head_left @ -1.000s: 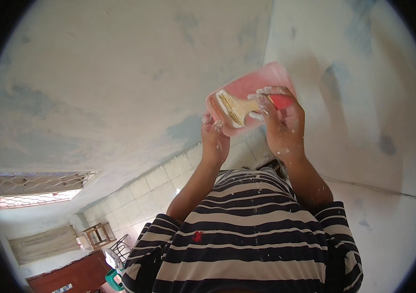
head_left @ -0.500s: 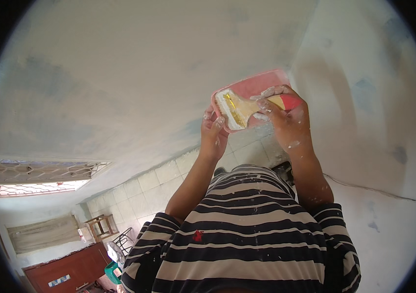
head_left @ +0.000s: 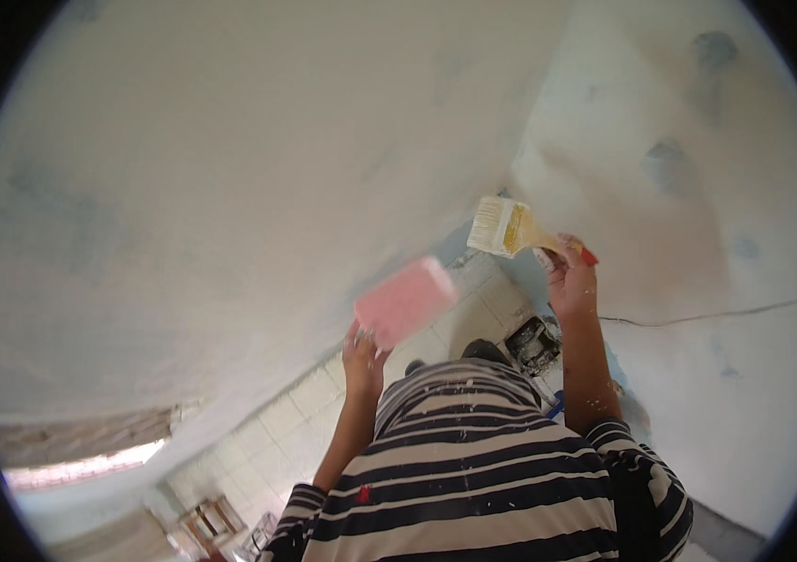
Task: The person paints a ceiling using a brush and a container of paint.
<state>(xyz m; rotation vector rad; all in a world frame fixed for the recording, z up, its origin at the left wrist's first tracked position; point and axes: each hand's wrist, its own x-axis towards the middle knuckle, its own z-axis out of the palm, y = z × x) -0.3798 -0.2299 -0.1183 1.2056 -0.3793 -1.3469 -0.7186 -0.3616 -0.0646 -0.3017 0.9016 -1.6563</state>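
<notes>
My left hand (head_left: 364, 361) grips the near end of a shallow pink plastic tray (head_left: 403, 304), slightly blurred by motion. My right hand (head_left: 571, 278) is closed around the handle of a wide paintbrush (head_left: 528, 232), pale wood with a red end. White paint coats its bristles, which point left, close to the wall corner. Whether they touch the wall cannot be made out. The brush and the tray are apart, with the brush farther right and higher in the view. White specks of paint dot my striped shirt (head_left: 473, 459).
A patchy, pale wall (head_left: 230, 206) spreads ahead and left, meeting a second wall (head_left: 698, 225) at right. A thin cable (head_left: 698, 317) runs along the right wall. On the tiled floor (head_left: 272, 436) sit a black container (head_left: 533, 345) and, at lower left, a wooden stool (head_left: 206, 525).
The brush has come out from over the tray and turned toward the corner in my right hand. My left hand has moved the tray left and nearer to me.
</notes>
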